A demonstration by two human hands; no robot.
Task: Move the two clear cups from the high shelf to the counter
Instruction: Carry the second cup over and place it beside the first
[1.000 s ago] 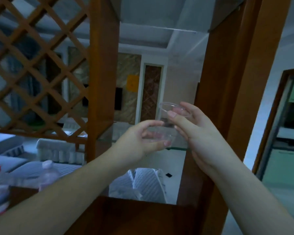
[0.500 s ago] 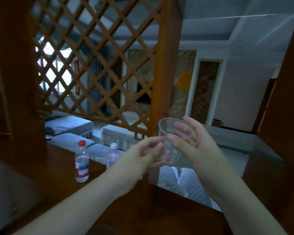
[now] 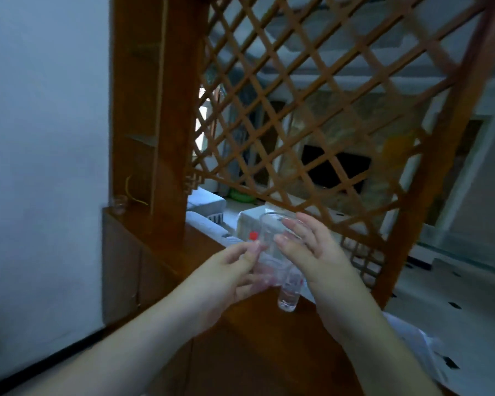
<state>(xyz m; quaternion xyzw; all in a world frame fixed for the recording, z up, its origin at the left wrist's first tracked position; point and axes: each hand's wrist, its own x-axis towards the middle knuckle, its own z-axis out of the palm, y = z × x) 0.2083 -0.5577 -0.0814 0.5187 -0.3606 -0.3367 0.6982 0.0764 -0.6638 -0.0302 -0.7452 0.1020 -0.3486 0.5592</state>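
A clear cup [image 3: 270, 241] is upright between both my hands, above the wooden counter [image 3: 212, 324]. My left hand [image 3: 226, 278] pinches its lower part with thumb and fingers. My right hand [image 3: 317, 261] wraps its right side, fingers over the rim. I cannot tell whether a second cup is nested in it. Another small clear cup [image 3: 120, 203] stands on the counter's far left corner, by the wall.
A water bottle [image 3: 288, 292] with a red cap stands on the counter directly behind the held cup. A wooden lattice screen [image 3: 312, 110] and post [image 3: 155, 110] rise from the counter. A white wall lies left; sofas lie beyond.
The view has swung left and down. Both hands have carried the cup down from shelf height to just above the counter, in front of the bottle.
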